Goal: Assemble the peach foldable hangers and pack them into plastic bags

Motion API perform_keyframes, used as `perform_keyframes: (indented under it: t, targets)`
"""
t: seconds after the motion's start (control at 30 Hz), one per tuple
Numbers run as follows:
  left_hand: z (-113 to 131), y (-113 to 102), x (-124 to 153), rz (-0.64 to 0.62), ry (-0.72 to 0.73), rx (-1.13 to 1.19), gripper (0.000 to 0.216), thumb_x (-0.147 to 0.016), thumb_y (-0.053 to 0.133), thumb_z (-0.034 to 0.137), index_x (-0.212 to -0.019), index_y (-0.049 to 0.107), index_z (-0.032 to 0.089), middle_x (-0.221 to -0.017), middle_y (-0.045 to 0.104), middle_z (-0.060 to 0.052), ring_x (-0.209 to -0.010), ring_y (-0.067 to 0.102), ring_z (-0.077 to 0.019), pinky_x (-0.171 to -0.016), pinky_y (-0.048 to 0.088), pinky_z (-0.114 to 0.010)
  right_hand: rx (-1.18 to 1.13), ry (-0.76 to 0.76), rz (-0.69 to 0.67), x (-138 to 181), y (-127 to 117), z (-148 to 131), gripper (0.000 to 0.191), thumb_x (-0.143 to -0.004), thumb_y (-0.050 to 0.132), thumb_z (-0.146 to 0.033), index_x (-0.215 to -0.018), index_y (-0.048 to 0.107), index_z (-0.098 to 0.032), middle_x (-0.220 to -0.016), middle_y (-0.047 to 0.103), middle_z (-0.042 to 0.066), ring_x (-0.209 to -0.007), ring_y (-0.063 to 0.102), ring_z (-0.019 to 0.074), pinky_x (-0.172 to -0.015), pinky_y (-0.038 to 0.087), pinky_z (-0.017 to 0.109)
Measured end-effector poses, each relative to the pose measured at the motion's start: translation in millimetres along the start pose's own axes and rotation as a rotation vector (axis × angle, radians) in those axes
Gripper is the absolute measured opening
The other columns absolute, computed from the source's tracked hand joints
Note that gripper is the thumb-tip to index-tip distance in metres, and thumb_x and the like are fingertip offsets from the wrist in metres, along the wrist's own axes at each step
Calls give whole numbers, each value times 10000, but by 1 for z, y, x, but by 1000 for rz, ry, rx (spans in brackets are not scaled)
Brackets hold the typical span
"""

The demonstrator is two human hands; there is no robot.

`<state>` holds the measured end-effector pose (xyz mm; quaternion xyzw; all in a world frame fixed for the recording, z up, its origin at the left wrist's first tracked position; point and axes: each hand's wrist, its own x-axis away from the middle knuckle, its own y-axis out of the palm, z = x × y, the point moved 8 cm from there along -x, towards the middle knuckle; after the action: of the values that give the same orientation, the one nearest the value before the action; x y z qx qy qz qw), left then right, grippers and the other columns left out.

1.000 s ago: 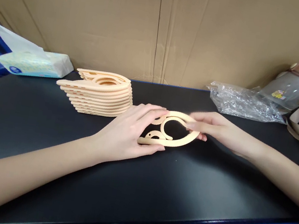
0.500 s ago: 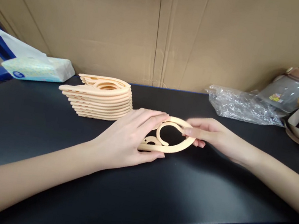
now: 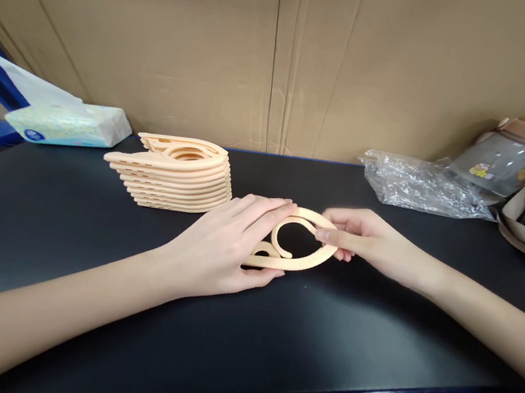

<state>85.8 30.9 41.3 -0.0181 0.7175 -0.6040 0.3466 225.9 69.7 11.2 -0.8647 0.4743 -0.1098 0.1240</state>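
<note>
Between my two hands is a folded cream plastic clothes hanger (image 3: 315, 257), its round hook tucked inside the curved outer arms. My left hand (image 3: 231, 242) wraps over its left part, fingers on the far edge and thumb along the near edge, hiding that end. At the rounded right end, my right hand (image 3: 362, 233) pinches the hanger, thumb on top and fingers beneath. A neat stack of several matching folded hangers (image 3: 173, 182) lies just beyond my left hand, to the left.
A tissue pack (image 3: 72, 124) sits at the back left of the black tabletop (image 3: 318, 342). Crumpled clear plastic (image 3: 422, 184), a drinking bottle (image 3: 507, 162) and a dark item with a beige strap (image 3: 520, 235) occupy the back right. Cardboard (image 3: 194, 35) stands behind.
The hanger and my right hand have shifted very slightly left. Both hands keep their hold, and the stack stays put.
</note>
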Motion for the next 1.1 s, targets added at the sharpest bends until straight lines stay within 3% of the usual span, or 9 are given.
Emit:
perform_keyframes:
  t: [0.17, 0.47, 0.73, 0.97, 1.1]
  targets:
    - [4, -2, 1, 41, 62, -83, 576, -863, 616, 317, -1337, 445, 37, -1320, 565, -217, -1153, 579, -313, -950, 509, -420, -2, -17, 0, 0, 0, 0, 276, -822, 685, -391, -729, 566, -160, -583, 475, -60, -547, 432, 75, -517, 320, 231]
    - [8, -5, 1, 67, 117, -173, 546, -882, 571, 346, -1339, 461, 66, -1317, 582, -210, -1143, 608, -320, -922, 535, -423, 19, -17, 1, 0, 0, -1, 298, -815, 687, -426, -724, 572, -167, -587, 487, -53, -551, 455, 83, -519, 352, 232]
    - [11, -4, 1, 77, 163, -245, 547, -889, 548, 364, -1280, 497, -15, -1305, 591, -227, -1122, 618, -321, -924, 528, -407, -15, -1, 19, 1, 1, -1, 283, -790, 713, -398, -712, 574, -164, -565, 492, -54, -526, 457, 82, -496, 355, 225]
    - [5, 1, 2, -1, 110, -234, 539, -846, 523, 194, -1346, 439, 12, -1385, 527, -208, -1186, 573, -313, -969, 496, -412, -22, -25, 38, 0, -1, -2, 265, -802, 701, -364, -686, 566, -168, -554, 482, -58, -512, 438, 76, -487, 334, 223]
    - [5, 1, 2, -4, 124, -237, 543, -835, 525, 191, -1336, 454, -5, -1380, 532, -211, -1177, 574, -321, -966, 498, -421, -15, -18, 37, 1, -1, -2, 265, -800, 701, -365, -688, 566, -167, -556, 487, -56, -511, 441, 75, -488, 338, 221]
